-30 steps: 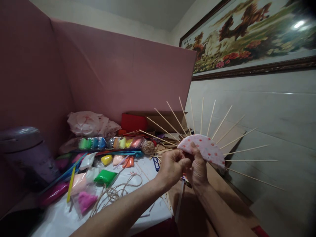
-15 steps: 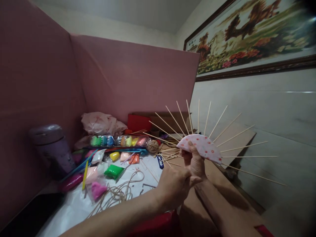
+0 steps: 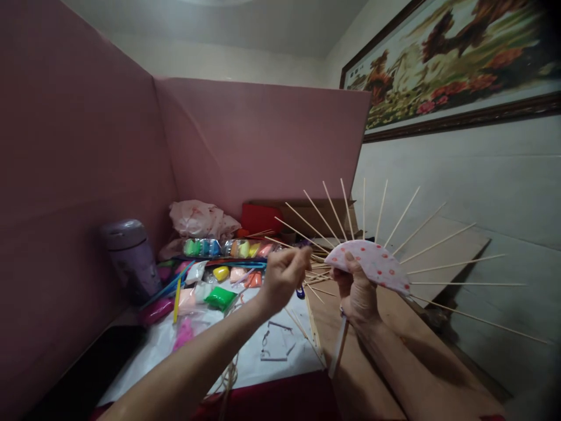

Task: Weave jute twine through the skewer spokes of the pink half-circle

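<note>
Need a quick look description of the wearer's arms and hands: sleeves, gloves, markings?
Left hand and right hand: no gloves. Left forearm and right forearm: bare as far as they show, tapering to the wrists; no watch, cables or markings visible. A dark red sliver by the right forearm at the bottom edge may be a sleeve; too little shows to tell.

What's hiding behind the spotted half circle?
Sticks poke out around the curved edge of the half circle, and a pale board shows farther back. The sticks' inner ends and anything straight behind are covered.
</note>
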Action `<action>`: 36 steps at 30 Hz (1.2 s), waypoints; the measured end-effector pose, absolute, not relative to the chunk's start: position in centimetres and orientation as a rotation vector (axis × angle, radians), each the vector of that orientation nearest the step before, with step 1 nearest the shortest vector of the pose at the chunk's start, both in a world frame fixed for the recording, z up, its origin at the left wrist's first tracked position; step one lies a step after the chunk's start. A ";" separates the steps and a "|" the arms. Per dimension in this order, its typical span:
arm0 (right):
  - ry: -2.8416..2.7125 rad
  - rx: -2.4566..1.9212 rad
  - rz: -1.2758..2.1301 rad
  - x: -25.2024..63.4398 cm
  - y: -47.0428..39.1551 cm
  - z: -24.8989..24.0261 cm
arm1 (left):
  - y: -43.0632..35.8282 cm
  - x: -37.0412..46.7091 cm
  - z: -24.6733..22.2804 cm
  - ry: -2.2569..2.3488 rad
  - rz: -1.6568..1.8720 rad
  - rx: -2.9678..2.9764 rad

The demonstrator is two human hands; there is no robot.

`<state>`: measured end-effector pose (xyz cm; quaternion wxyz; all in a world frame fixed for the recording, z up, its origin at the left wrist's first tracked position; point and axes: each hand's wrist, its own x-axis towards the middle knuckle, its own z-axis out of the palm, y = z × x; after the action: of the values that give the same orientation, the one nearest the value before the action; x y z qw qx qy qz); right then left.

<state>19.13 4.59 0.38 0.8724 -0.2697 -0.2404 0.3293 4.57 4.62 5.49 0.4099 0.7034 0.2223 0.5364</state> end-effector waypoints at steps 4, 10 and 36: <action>-0.456 -0.580 0.669 19.3 4.6 0.5 | 6.7 4.8 9.3 0.489 1.589 1.435; -0.448 -0.586 0.644 19.4 4.5 0.8 | 9.2 2.5 10.8 0.623 1.435 1.603; -0.516 -0.643 0.540 19.0 4.4 0.5 | 3.8 -3.9 3.5 1.737 -0.391 2.645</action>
<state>19.00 4.39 0.54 0.8811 -0.3088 -0.2475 0.2591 -3.91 3.85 3.50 -0.0231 0.8294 0.5446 -0.1226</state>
